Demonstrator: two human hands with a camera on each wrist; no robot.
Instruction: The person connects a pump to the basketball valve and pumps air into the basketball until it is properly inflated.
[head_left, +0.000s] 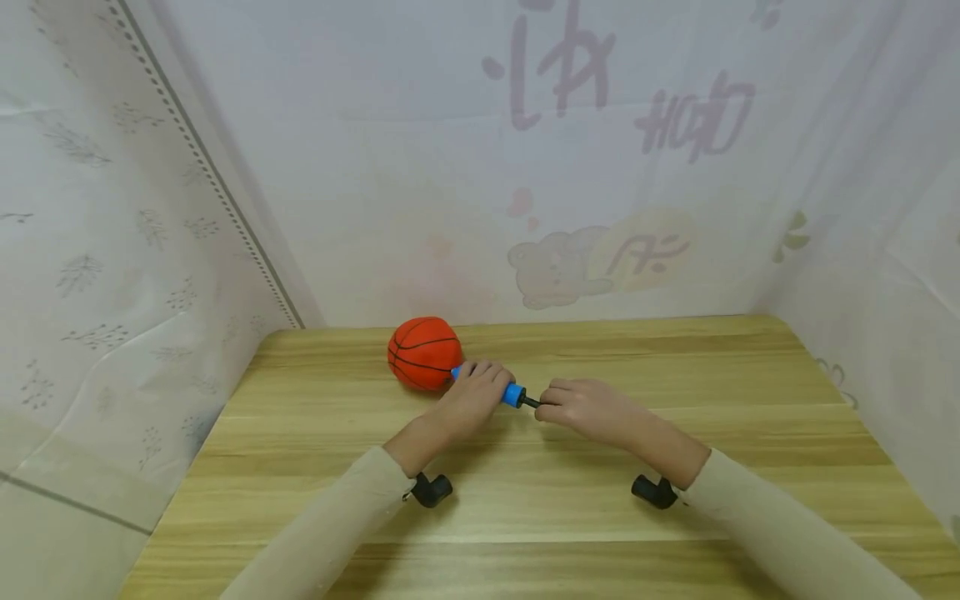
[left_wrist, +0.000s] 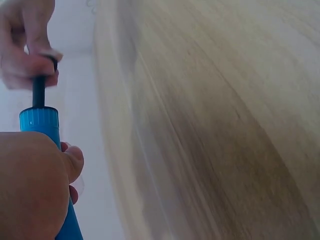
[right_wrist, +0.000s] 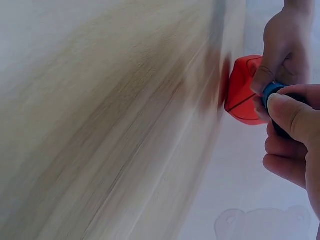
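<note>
An orange-red basketball (head_left: 424,353) with black seam lines sits near the table's back edge; in the right wrist view the ball (right_wrist: 242,92) looks dented, with flat sides. My left hand (head_left: 472,396) grips the blue barrel of a hand pump (head_left: 513,394), whose far end points at the ball's right side. Whether a needle enters the ball is hidden by the hand. With curled fingers and thumb my right hand (head_left: 588,408) holds the pump's black handle (left_wrist: 52,60). A stretch of black rod (left_wrist: 38,92) shows between handle and barrel.
The wood-grain table (head_left: 525,508) spreads under both hands. A pale printed cloth (head_left: 375,208) hangs behind it and along both sides. Black wrist mounts (head_left: 432,490) jut below each forearm.
</note>
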